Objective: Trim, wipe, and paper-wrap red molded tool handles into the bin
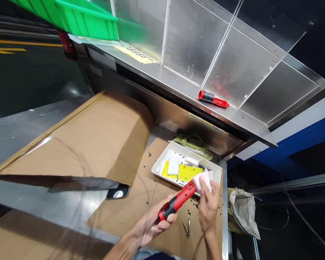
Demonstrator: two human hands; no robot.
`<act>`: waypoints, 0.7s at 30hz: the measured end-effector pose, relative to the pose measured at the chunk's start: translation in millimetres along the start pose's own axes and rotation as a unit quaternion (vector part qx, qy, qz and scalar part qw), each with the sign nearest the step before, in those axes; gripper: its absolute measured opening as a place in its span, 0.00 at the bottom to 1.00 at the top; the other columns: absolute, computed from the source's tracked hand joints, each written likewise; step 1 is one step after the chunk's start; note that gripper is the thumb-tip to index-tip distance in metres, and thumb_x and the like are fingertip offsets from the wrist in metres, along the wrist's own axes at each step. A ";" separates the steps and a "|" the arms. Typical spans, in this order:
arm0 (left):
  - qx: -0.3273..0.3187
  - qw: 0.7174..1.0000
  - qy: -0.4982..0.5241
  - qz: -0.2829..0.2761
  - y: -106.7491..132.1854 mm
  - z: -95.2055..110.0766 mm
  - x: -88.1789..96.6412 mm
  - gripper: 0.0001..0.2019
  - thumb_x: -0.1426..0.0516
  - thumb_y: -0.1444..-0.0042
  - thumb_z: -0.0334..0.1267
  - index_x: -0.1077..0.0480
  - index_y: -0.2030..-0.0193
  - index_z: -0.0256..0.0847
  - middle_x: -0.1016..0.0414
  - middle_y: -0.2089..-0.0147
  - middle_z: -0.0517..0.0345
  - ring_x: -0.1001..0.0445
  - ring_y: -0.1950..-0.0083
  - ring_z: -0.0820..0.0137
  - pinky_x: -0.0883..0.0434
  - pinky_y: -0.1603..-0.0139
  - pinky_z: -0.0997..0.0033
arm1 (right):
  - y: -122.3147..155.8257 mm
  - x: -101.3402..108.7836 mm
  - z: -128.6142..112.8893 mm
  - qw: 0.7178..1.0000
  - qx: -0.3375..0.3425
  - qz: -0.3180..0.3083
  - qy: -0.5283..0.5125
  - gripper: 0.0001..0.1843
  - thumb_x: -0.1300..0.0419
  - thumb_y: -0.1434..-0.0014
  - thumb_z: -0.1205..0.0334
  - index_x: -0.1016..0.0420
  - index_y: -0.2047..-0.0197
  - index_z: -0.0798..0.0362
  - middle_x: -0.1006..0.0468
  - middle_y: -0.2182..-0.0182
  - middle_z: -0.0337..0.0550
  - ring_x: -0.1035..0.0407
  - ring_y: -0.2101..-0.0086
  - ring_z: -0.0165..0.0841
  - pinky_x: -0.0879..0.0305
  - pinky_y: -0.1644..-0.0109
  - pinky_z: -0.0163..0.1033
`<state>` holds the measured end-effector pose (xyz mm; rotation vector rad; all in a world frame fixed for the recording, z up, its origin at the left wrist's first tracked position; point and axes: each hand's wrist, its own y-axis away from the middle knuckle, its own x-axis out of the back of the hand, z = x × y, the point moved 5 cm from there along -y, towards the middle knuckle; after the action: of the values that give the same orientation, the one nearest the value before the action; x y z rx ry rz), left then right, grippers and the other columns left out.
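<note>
My left hand (153, 224) is closed around the grip of a red electric screwdriver (178, 199), which points up and to the right. My right hand (208, 204) pinches a small white block (204, 179) held against the screwdriver's tip. Both hands hover over a brown cardboard sheet (141, 202), just in front of a white tray (162, 163). The tray holds yellow labels (185, 172), white pads and small dark screws.
A second red screwdriver (212, 99) lies on the steel shelf (178, 86) above. A green bin (78, 16) sits at the shelf's left end. A large folded cardboard (83, 141) leans at the left. Tweezers (187, 227) and loose screws lie on the cardboard; a crumpled bag (243, 211) hangs at the right.
</note>
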<state>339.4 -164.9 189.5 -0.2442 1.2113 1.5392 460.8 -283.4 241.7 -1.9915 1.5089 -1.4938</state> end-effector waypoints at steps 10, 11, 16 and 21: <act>0.057 0.986 0.137 -0.079 -3.8 -1.5 -5.6 0.29 0.53 0.32 0.52 0.38 0.80 0.34 0.48 0.80 0.66 0.63 0.83 0.90 0.67 0.85 0.92 | 6.1 -1.6 -8.2 0.998 -0.057 0.010 -0.014 0.19 0.51 0.30 0.61 0.24 0.43 0.48 0.29 0.54 0.50 0.31 0.53 0.39 0.29 0.51 0.45; 0.054 0.985 0.140 -0.080 -4.9 -2.7 -4.4 0.29 0.52 0.33 0.54 0.36 0.80 0.34 0.46 0.80 0.65 0.62 0.83 0.90 0.67 0.85 0.91 | 4.9 0.1 -8.0 0.997 -0.075 0.020 -0.010 0.19 0.52 0.29 0.61 0.24 0.44 0.49 0.29 0.55 0.50 0.31 0.52 0.39 0.30 0.50 0.46; -0.002 0.995 0.086 -0.041 -5.4 -6.4 0.0 0.22 0.44 0.41 0.59 0.25 0.57 0.41 0.39 0.79 0.66 0.56 0.83 0.87 0.65 0.84 0.88 | 6.7 -7.4 -17.9 0.997 -0.074 -0.004 -0.031 0.19 0.51 0.29 0.61 0.26 0.41 0.50 0.29 0.53 0.52 0.31 0.52 0.37 0.30 0.51 0.43; -0.090 0.994 -0.065 0.019 -0.6 -5.6 -1.1 0.42 0.45 0.48 0.68 0.43 0.31 0.48 0.35 0.76 0.66 0.52 0.82 0.83 0.61 0.82 0.82 | -0.3 -12.3 -10.6 0.994 -0.102 0.037 -0.022 0.21 0.53 0.29 0.57 0.25 0.42 0.53 0.30 0.55 0.53 0.31 0.51 0.40 0.31 0.49 0.48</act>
<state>337.9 -170.1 187.4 -0.2357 0.9805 1.6742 453.0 -269.3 239.7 -2.0369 1.7590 -1.3050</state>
